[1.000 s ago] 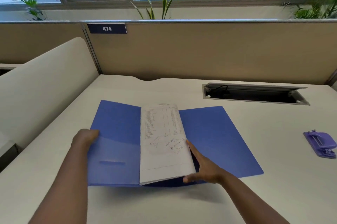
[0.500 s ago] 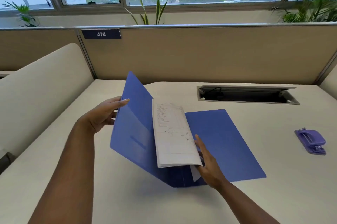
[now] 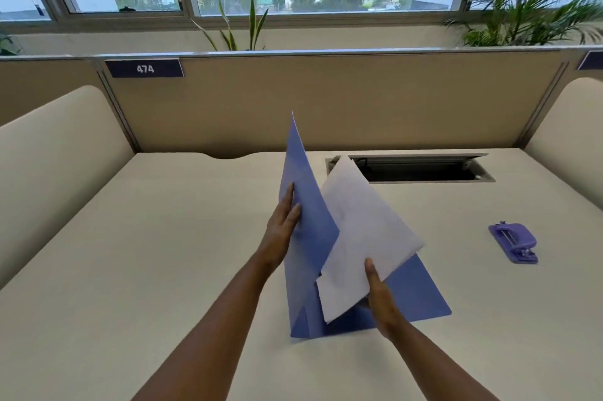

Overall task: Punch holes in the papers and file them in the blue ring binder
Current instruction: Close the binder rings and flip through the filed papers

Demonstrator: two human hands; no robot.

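Blue ring binder (image 3: 421, 299): thin plastic, mid-desk; my left hand (image 3: 281, 224) lies flat and open, propping its front cover upright.
White papers (image 3: 362, 237): pinched by my right hand (image 3: 380, 294), thumb on top.
Purple hole punch (image 3: 514, 242): well right, untouched.
Advice: keep sheets squared while lifting clear.

A cream desk (image 3: 163, 253) carries the blue binder (image 3: 421, 296) near the middle. A purple hole punch (image 3: 514, 242) lies to the right, well apart from it.
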